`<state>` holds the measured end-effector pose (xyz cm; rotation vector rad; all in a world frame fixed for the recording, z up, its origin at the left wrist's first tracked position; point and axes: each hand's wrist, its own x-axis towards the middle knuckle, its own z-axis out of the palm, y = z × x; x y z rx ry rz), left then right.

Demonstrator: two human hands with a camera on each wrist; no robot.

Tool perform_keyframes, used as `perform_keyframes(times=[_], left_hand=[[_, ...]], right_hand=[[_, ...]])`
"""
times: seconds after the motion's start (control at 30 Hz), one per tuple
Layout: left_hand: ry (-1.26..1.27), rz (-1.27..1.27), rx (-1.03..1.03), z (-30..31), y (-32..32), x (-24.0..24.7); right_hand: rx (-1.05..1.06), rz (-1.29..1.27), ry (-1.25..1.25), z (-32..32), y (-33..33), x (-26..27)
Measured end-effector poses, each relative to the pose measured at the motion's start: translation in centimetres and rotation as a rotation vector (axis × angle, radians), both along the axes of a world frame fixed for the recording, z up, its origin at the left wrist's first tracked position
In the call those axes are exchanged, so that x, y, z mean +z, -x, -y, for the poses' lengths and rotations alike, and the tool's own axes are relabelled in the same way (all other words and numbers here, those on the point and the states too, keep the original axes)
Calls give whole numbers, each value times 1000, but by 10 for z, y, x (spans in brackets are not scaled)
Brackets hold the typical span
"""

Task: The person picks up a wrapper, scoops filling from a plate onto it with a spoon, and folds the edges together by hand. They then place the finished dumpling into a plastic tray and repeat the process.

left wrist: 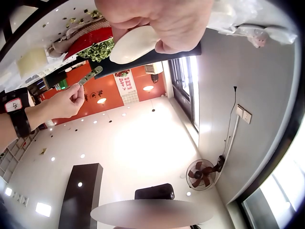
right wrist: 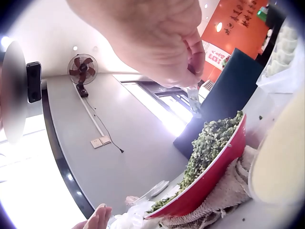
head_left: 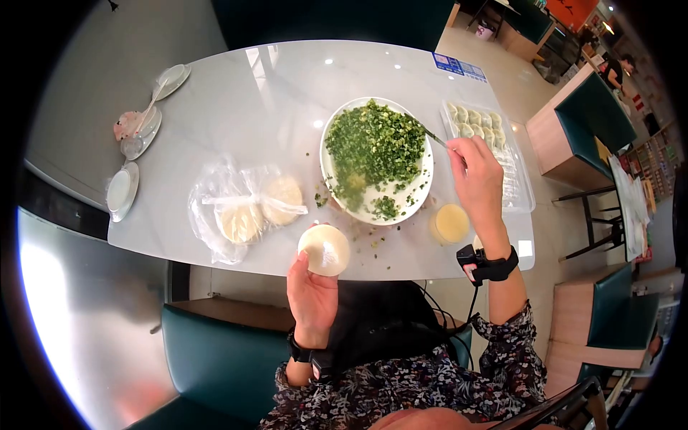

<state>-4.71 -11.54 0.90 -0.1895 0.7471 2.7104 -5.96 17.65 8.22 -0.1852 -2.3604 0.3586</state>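
My left hand point(head_left: 313, 297) holds a round pale dumpling wrapper point(head_left: 325, 249) near the table's front edge, thumb over its rim. The wrapper's upper face shows no filling. In my right hand point(head_left: 476, 179) is a narrow flat spatula point(right wrist: 194, 101), pinched by one end, its tip at the right rim of a large bowl point(right wrist: 205, 193). White inside and red outside, the bowl stands tilted on a towel point(right wrist: 233, 179). Chopped green filling point(head_left: 376, 143) is heaped in it, with the white bottom bare toward the front.
Right of the bowl is a clear plastic tray point(head_left: 529, 190) with rows of dumplings. A pale yellow round thing point(head_left: 451, 223) stands by my right wrist. Plastic-bagged round wrappers point(head_left: 240, 223) lie to the left, and small dishes point(head_left: 122, 188) line the left edge. Green crumbs dot the tabletop.
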Motion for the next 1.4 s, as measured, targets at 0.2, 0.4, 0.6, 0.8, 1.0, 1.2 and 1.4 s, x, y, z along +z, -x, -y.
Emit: perform_keyframes(times=[0.2,0.4,0.6,0.8,1.0,1.2,1.4], left_hand=[[-61,-18,-34,2,4,-2],[-6,-11,-10,3,7,-1],[6,-26,3,8,11,0],[-11,-34,-3,10,12,3],[-83,-1,-16,7,19,5],[21,-63,21,-15,33,-5],[132,-77,110,-45,46,-2]], right_hand=[[10,14,13,-6,35,-12],[110,116,38,2,40,-9],[172,162,3,17,20,-3],[212,242,-125,39,-12,-10],[201,191,-176,49,-26,-3],[229,117,-53,62,-7,-15],[319,221,49,72,-5,-11]])
